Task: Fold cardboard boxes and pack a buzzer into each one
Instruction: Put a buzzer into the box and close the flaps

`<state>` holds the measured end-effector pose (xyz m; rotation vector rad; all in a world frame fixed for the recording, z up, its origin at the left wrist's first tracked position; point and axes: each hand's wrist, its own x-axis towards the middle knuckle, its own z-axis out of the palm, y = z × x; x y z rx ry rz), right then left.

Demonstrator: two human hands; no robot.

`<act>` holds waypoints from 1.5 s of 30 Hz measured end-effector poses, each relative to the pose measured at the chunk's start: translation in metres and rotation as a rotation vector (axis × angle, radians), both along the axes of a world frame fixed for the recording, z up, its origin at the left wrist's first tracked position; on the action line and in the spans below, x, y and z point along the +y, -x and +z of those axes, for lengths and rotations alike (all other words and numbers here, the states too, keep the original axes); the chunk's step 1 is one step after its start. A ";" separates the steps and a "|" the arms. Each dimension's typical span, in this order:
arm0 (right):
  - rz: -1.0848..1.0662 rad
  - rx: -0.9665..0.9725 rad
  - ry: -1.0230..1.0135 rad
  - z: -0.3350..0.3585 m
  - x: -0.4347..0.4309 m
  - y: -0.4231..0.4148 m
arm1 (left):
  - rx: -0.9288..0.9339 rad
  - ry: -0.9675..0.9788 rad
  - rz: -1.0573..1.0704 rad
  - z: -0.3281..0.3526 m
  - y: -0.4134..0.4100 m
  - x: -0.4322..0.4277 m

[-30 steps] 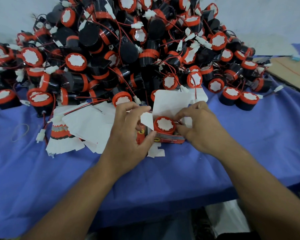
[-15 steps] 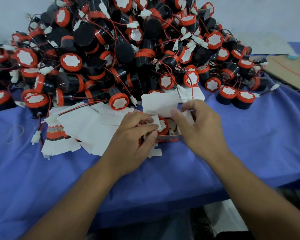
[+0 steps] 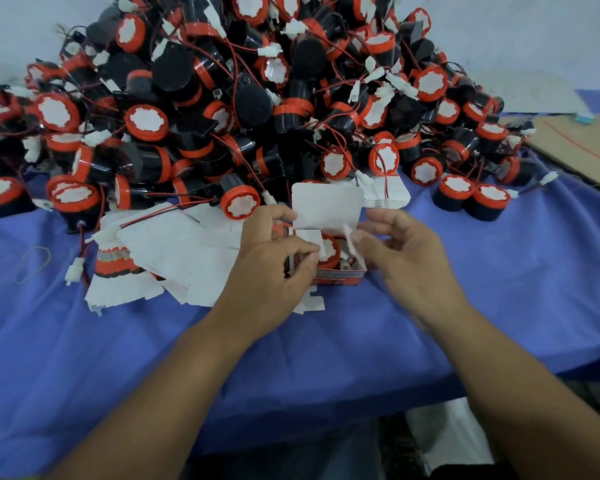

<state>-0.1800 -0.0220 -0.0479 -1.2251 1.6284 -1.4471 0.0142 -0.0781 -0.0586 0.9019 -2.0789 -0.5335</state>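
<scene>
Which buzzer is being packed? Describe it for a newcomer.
In front of the big heap of black-and-orange buzzers on the blue cloth, find the small red-and-white cardboard box between the left hand and right hand. The round orange-rimmed buzzer sits inside it, the only one boxed.

Blue cloth (image 3: 499,289) lies bare right of the box (image 3: 340,278) and along the near edge — the buzzer heap (image 3: 222,109) walls off the back, flat blanks (image 3: 187,251) crowd the left, 2 buzzers (image 3: 487,202) stand far right.

Left grip (image 3: 274,261) curled, pinching — right grip (image 3: 407,252) relaxed, forearms converging
</scene>
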 end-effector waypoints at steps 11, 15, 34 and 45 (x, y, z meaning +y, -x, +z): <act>0.170 0.237 0.044 0.001 -0.007 -0.003 | 0.158 -0.126 -0.131 0.002 -0.002 0.002; 0.227 0.476 0.065 0.007 -0.005 0.006 | 0.002 0.008 -0.116 0.003 -0.005 -0.002; 0.405 0.555 0.095 0.006 0.000 0.017 | -0.057 -0.097 -0.147 0.007 -0.007 -0.006; 0.495 0.682 0.000 0.001 0.002 0.009 | -0.166 0.017 -0.170 0.003 -0.010 -0.001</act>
